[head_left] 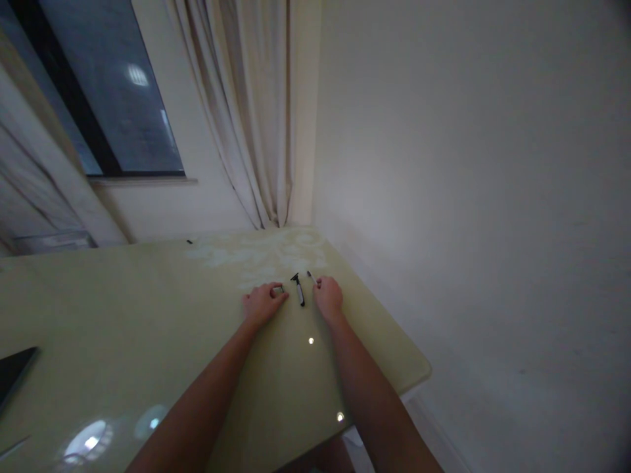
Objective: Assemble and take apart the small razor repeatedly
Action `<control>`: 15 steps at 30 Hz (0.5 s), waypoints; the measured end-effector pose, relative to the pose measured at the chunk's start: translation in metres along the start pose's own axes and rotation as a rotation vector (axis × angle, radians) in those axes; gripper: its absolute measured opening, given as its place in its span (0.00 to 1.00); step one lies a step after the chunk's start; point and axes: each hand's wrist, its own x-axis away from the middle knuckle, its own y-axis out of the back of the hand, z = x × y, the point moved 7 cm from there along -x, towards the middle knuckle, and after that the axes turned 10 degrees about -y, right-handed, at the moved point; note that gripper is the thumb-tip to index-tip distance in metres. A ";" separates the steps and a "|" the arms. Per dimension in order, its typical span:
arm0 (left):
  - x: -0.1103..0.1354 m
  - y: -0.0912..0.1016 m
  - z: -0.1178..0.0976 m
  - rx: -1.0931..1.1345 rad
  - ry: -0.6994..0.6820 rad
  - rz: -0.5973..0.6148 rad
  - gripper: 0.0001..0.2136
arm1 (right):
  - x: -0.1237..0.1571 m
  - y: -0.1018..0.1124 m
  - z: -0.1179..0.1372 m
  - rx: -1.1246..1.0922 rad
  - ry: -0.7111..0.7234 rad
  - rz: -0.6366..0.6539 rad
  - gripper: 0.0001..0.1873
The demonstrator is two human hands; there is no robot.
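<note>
A razor (300, 293) with a grey and black handle lies on the table between my two hands, its head pointing away from me. To its left, my left hand (262, 304) is closed, thumb and fingers pinching a small dark thing (279, 288) too small to name. On the other side, my right hand (328, 299) is closed around the near end of a slim, pale toothbrush-like stick (311, 277) with a dark tip. Its lower part is hidden by my fingers. Both hands rest at or just above the tabletop.
The glossy yellowish table (148, 315) meets a wall on the right. A small black piece (190, 242) lies by the far edge. A dark flat object (17, 371) and a thin stick-like thing (14, 448) are at left. Curtains (256, 118) hang behind.
</note>
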 end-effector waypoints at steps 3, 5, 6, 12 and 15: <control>0.001 -0.001 0.000 -0.016 -0.036 0.006 0.20 | 0.000 0.000 -0.001 -0.006 -0.020 -0.026 0.12; 0.001 -0.001 0.000 -0.023 -0.058 0.010 0.20 | 0.000 0.001 -0.001 -0.013 -0.022 -0.037 0.12; 0.001 -0.002 -0.001 -0.026 -0.068 0.011 0.20 | 0.001 0.001 -0.001 -0.020 -0.021 -0.040 0.12; 0.001 -0.001 -0.005 -0.032 -0.103 0.010 0.20 | 0.000 0.001 -0.003 -0.056 -0.024 -0.065 0.12; 0.001 -0.001 -0.004 -0.032 -0.103 0.002 0.21 | -0.002 0.000 -0.004 -0.067 -0.033 -0.077 0.11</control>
